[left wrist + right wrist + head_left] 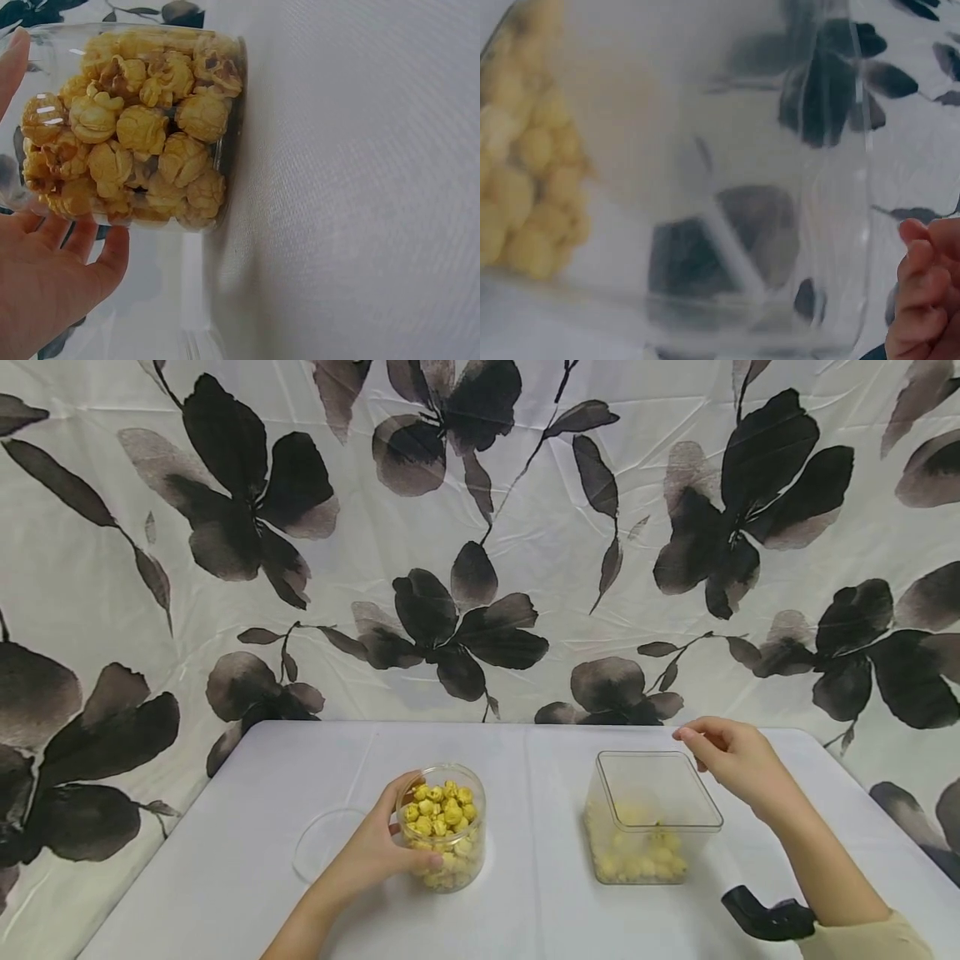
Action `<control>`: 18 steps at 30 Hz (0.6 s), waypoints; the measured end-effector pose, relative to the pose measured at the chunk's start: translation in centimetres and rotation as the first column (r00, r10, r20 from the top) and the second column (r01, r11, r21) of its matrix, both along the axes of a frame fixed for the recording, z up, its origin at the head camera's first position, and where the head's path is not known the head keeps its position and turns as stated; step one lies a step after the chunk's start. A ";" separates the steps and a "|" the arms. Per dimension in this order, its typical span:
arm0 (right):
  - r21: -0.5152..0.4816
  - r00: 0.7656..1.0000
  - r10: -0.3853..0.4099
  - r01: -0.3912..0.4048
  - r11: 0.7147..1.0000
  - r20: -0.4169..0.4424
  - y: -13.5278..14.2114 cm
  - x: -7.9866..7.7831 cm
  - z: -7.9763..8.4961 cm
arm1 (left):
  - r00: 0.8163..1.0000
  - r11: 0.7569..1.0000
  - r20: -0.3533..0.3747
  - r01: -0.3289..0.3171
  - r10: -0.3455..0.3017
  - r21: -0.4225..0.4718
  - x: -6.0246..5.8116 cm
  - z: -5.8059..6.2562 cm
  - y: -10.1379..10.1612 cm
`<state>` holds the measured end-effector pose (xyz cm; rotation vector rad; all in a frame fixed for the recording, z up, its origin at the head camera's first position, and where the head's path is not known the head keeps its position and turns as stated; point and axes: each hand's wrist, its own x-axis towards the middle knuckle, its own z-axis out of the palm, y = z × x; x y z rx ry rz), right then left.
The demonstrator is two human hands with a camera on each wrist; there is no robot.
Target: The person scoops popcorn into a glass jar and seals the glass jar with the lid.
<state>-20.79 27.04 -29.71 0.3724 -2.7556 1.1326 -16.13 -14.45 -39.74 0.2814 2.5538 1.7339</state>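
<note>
On the left half of the table, my left hand grips a clear round jar of yellow popcorn. Thumb and fingers lie on opposite sides of the jar, which stands upright and open at the top. A clear square container with popcorn in its lower part stands to the right. Above that container's far right corner hovers my right hand, apart from its rim. Its fingers are curled, as the right wrist view also shows, and I see nothing held in them.
A clear round lid lies flat on the white tablecloth, left of the jar and partly behind the left hand. A black device is worn at the right wrist. Behind the table hangs a flowered cloth.
</note>
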 end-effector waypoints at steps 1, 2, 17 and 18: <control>-0.033 1.000 0.010 -0.010 0.999 -0.010 -0.4 0.0 0.2 | 1.000 1.000 0.001 0.000 0.000 0.002 0.0 0.0 0.0; -0.069 0.999 0.026 -0.027 0.997 -0.020 -0.8 0.0 0.3 | 1.000 1.000 0.002 -0.001 0.001 0.002 0.1 0.0 0.0; -0.433 0.962 0.274 -0.241 0.869 0.014 -6.6 -0.4 1.2 | 1.000 1.000 -0.001 0.019 -0.019 0.011 0.3 0.0 0.1; -0.458 0.956 0.292 -0.252 0.852 0.017 -6.8 -0.5 1.3 | 1.000 1.000 -0.004 0.023 -0.023 0.009 0.3 0.0 0.1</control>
